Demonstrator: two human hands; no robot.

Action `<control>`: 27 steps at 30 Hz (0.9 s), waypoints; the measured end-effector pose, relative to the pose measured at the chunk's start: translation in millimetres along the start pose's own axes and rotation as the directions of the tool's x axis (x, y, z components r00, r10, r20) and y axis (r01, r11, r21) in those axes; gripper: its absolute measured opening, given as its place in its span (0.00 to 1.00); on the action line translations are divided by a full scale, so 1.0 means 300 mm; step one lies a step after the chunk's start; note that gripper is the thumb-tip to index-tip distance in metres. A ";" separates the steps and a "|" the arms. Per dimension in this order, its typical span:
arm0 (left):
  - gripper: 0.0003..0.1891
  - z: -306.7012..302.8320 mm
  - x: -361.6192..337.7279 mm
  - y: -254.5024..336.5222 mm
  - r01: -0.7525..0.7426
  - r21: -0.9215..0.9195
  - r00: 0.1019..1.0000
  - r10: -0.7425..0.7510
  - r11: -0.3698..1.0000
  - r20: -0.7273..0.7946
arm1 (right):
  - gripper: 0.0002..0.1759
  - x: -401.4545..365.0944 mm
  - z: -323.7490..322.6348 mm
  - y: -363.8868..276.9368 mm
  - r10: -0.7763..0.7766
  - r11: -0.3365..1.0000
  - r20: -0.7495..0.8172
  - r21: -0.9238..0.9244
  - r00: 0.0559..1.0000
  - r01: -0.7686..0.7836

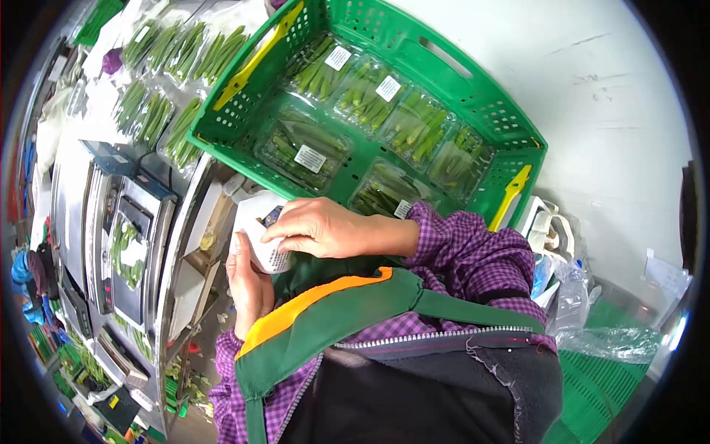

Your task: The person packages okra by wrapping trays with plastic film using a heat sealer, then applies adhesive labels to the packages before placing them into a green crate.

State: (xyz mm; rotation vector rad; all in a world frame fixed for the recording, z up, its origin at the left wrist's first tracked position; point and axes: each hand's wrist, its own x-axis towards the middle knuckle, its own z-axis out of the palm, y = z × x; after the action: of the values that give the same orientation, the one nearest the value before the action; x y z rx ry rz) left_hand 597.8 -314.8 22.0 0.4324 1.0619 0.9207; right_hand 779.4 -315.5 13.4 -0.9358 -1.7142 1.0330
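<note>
My left hand (250, 285) is wrapped round the lower left side of a white piece with printed text and a small dark picture, which looks like a bundle or roll of labels (255, 231). Across its face reaches my right hand (318, 228), thumb and fingers closed together at the printed edge. Whether a single label is between those fingertips is hidden. Just beyond both hands stands a green crate (481, 92) with yellow handles. Inside it lie several clear packs of green pods, among them a labelled pack (303, 152); some others also carry white labels.
More packs of green pods (181, 52) lie on the bench at upper left. A weighing or wrapping machine (140, 244) holds a pack at left. Clear plastic bags (573, 300) and a white tote bag (551, 229) are at right. Another person (37, 274) stands far left.
</note>
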 end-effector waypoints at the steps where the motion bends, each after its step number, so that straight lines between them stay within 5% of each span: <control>1: 0.16 0.001 0.003 -0.001 0.018 0.009 1.000 -0.018 1.000 -0.019 | 0.05 -0.007 -0.005 -0.003 0.001 1.000 -0.008 -0.007 1.000 -0.001; 5: 0.17 -0.004 0.019 -0.019 0.073 0.004 0.997 -0.073 0.997 -0.003 | 0.05 -0.035 -0.033 -0.014 -0.052 0.997 0.073 -0.057 0.996 0.056; 7: 0.20 0.000 0.028 -0.015 0.003 -0.001 0.995 -0.003 1.000 -0.099 | 0.04 -0.048 -0.053 -0.015 -0.023 0.987 -0.093 0.154 0.995 0.037; 9: 0.23 -0.008 0.036 0.012 0.013 -0.068 0.995 -0.020 0.998 -0.095 | 0.05 -0.073 -0.217 -0.043 0.165 0.970 -0.113 0.199 0.980 -0.140; 10: 0.23 -0.023 0.038 0.021 0.011 -0.057 0.991 -0.018 0.998 -0.129 | 0.06 -0.104 -0.303 -0.027 0.436 0.852 -0.136 0.381 0.890 -0.359; 13: 0.23 -0.097 0.020 0.017 0.018 -0.038 0.997 -0.021 0.999 -0.078 | 0.07 -0.250 -0.611 0.153 0.461 0.842 -0.379 -0.098 0.803 -0.530; 14: 0.21 -0.137 0.011 0.005 0.077 -0.037 0.997 -0.076 0.996 0.003 | 0.09 -0.296 -0.681 0.179 0.567 0.769 -0.407 -0.049 0.716 -0.637; 15: 0.20 -0.153 0.009 -0.004 0.132 -0.033 0.988 -0.129 0.991 0.083 | 0.11 -0.337 -0.749 0.212 0.649 0.607 -0.434 -0.200 0.625 -0.769; 16: 0.19 -0.091 -0.016 -0.002 0.166 -0.066 0.986 -0.167 0.984 0.000 | 0.14 -0.385 -0.796 0.266 0.590 0.596 -0.456 -0.311 0.667 -0.740; 17: 0.21 -0.121 -0.021 -0.001 0.269 -0.017 0.953 -0.264 0.963 0.146 | 0.14 -0.407 -0.821 0.303 0.589 0.597 -0.456 -0.311 0.667 -0.740; 19: 0.23 -0.073 -0.043 0.004 0.353 0.013 0.936 -0.353 0.936 0.009 | 0.16 -0.436 -0.851 0.369 0.550 0.495 -0.447 -0.505 0.705 -0.707; 23: 0.30 -0.064 -0.092 0.030 0.481 0.059 0.865 -0.485 0.875 0.130 | 0.18 -0.443 -0.843 0.454 0.591 0.345 -0.441 -0.618 0.675 -0.706; 25: 0.30 -0.079 -0.116 0.024 0.448 0.034 0.883 -0.448 0.893 0.142 | 0.20 -0.445 -0.819 0.436 0.536 0.308 -0.484 -0.651 0.692 -0.694; 27: 0.24 -0.099 -0.109 0.022 0.109 0.445 0.881 -0.294 0.889 0.372 | 0.20 -0.450 -0.806 0.416 0.372 0.235 -0.475 -0.783 0.797 -0.576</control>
State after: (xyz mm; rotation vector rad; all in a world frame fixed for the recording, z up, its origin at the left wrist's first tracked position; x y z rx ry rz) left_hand 562.7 -341.1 31.3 0.8188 0.8644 0.3699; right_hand 1067.1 -333.7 -83.0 -2.3477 -1.8128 0.1584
